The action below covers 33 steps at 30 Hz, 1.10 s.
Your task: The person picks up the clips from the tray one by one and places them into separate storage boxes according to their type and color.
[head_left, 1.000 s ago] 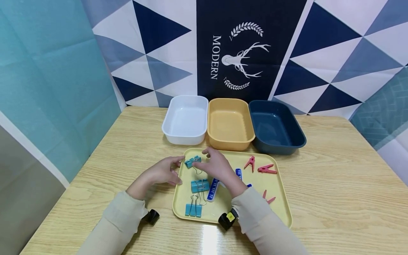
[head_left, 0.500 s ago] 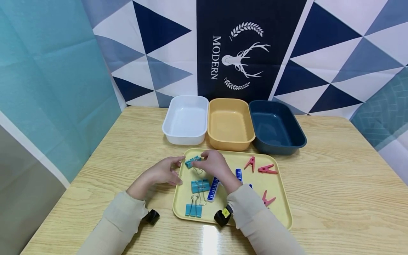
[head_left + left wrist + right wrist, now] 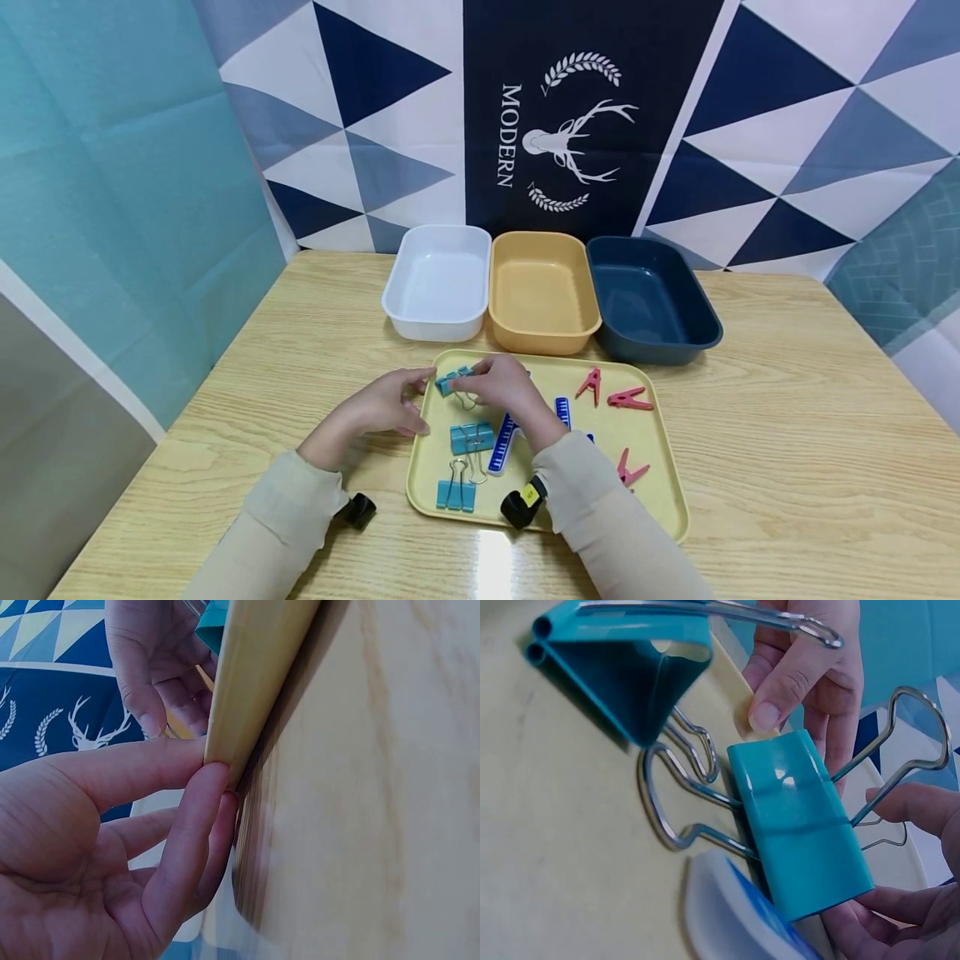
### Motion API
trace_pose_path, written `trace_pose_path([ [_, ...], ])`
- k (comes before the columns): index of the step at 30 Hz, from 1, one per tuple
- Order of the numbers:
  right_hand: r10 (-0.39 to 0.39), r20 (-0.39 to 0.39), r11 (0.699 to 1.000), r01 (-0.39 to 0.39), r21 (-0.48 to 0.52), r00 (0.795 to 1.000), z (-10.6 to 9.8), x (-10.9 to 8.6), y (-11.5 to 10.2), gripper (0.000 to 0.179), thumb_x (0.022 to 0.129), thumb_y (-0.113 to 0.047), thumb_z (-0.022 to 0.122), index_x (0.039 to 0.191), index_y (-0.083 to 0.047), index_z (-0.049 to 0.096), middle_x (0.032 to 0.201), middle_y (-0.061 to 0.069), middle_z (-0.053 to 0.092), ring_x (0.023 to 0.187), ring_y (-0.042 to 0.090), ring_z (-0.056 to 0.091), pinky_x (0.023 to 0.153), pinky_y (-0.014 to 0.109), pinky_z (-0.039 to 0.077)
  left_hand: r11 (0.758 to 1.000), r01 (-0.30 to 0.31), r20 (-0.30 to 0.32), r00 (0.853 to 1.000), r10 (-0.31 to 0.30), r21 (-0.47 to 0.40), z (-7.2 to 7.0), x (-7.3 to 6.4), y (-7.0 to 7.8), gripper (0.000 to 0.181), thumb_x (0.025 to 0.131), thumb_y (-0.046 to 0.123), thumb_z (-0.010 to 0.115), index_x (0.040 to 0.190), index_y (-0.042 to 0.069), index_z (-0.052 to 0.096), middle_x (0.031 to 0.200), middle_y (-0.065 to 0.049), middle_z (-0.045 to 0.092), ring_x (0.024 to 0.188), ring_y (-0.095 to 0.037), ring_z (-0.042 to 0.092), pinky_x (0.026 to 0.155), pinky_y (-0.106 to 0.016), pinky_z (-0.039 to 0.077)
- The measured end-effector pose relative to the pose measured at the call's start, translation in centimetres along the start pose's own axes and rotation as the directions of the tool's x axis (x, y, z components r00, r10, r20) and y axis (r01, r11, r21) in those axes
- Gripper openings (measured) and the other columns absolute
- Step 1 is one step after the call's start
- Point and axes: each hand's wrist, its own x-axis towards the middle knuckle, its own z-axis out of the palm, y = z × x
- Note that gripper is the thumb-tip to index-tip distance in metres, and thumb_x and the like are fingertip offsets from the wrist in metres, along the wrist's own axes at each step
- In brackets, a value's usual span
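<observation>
My left hand [image 3: 386, 404] is at the left rim of a pale yellow tray [image 3: 667, 500]; the left wrist view shows thumb and fingers [image 3: 206, 840] pinching its edge. My right hand [image 3: 506, 387] reaches over the tray, its thumb and fingers around the teal binder clip [image 3: 444, 386] in the far left corner. In the right wrist view a nearer binder clip [image 3: 802, 825] hides most of that grip, and a wire handle [image 3: 889, 840] shows between the right fingers. Another teal binder clip [image 3: 456, 496] lies at the near left.
Blue-and-white strips with tick marks [image 3: 501, 450] lie mid-tray, partly under the right arm. Pink clothespin-like clips [image 3: 630, 398] lie on the right side. Behind the tray stand a white bin [image 3: 438, 329], a yellow bin [image 3: 540, 340] and a dark blue bin [image 3: 652, 352], side by side.
My right hand and wrist have shifted slightly left, and the fingers have drawn closer together at the far binder clip. The left hand has stayed at the tray's rim.
</observation>
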Motion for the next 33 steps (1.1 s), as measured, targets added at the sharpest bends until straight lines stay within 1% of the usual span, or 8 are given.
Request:
trace_pose_path([
  [3,0.027,-0.004,0.997,-0.026,0.079,1.000,0.0,0.1,0.2,0.048,0.073,-0.035,0.078,0.107,-0.003,0.063,0.104,0.009,0.061,0.071,0.017,0.063,0.075,0.034,0.053,1.000,-0.001,0.000,1.000,0.001,0.011,-0.1,0.0,0.0,0.084,0.071,-0.015,0.069,0.144,0.001,0.031,0.116,-0.017,0.043,0.072,-0.019,0.057,0.064,-0.033,0.058],
  [6,0.040,-0.008,0.981,-0.038,0.188,0.999,0.0,0.0,0.2,0.049,0.074,-0.029,0.077,0.110,-0.001,0.060,0.108,0.012,0.058,0.075,0.021,0.062,0.074,0.033,0.055,1.000,-0.001,-0.002,1.000,0.001,0.013,-0.1,0.1,-0.1,0.084,0.071,-0.015,0.069,0.144,0.002,0.031,0.115,-0.016,0.043,0.071,-0.019,0.057,0.064,-0.032,0.058],
  [9,0.048,0.003,0.958,-0.047,0.284,0.999,-0.2,-0.1,0.2,0.050,0.075,-0.024,0.077,0.114,0.002,0.057,0.110,0.015,0.057,0.080,0.024,0.061,0.072,0.031,0.056,1.000,-0.010,0.007,1.000,0.010,0.016,-0.1,0.2,-0.2,0.085,0.071,-0.015,0.069,0.144,0.001,0.030,0.115,-0.017,0.043,0.071,-0.019,0.057,0.064,-0.032,0.058],
  [15,0.077,0.038,0.902,-0.086,0.422,0.996,-0.6,0.0,0.4,0.053,0.076,-0.016,0.076,0.119,0.003,0.052,0.106,0.017,0.058,0.084,0.027,0.062,0.074,0.031,0.057,1.000,-0.010,0.008,1.000,0.010,0.015,-0.2,0.1,0.0,0.085,0.071,-0.015,0.069,0.144,0.000,0.029,0.116,-0.017,0.043,0.072,-0.018,0.056,0.064,-0.033,0.058],
  [20,0.089,0.068,0.862,-0.111,0.495,0.994,-0.8,0.2,0.4,0.052,0.076,-0.010,0.075,0.119,0.003,0.048,0.104,0.018,0.057,0.084,0.026,0.062,0.074,0.031,0.057,1.000,-0.016,0.012,1.000,0.015,0.012,-0.2,0.0,0.0,0.086,0.071,-0.015,0.069,0.145,-0.001,0.028,0.116,-0.018,0.043,0.071,-0.018,0.056,0.063,-0.033,0.058],
  [24,0.091,0.082,0.843,-0.121,0.525,0.992,-0.9,0.2,0.4,0.053,0.076,-0.008,0.075,0.119,0.002,0.046,0.104,0.016,0.055,0.085,0.026,0.062,0.076,0.031,0.056,1.000,-0.013,0.020,1.000,0.013,-0.002,-0.2,0.2,-0.2,0.086,0.071,-0.015,0.069,0.145,-0.001,0.028,0.116,-0.018,0.044,0.072,-0.018,0.057,0.064,-0.033,0.058],
  [33,0.079,0.082,0.841,-0.111,0.530,0.993,-1.0,0.1,0.4,0.052,0.076,-0.009,0.076,0.117,-0.001,0.047,0.103,0.015,0.055,0.085,0.025,0.061,0.076,0.032,0.056,1.000,0.002,0.000,1.000,-0.002,0.007,-0.1,0.2,-0.2,0.086,0.070,-0.016,0.069,0.144,0.000,0.029,0.115,-0.017,0.044,0.071,-0.018,0.057,0.063,-0.032,0.058],
])
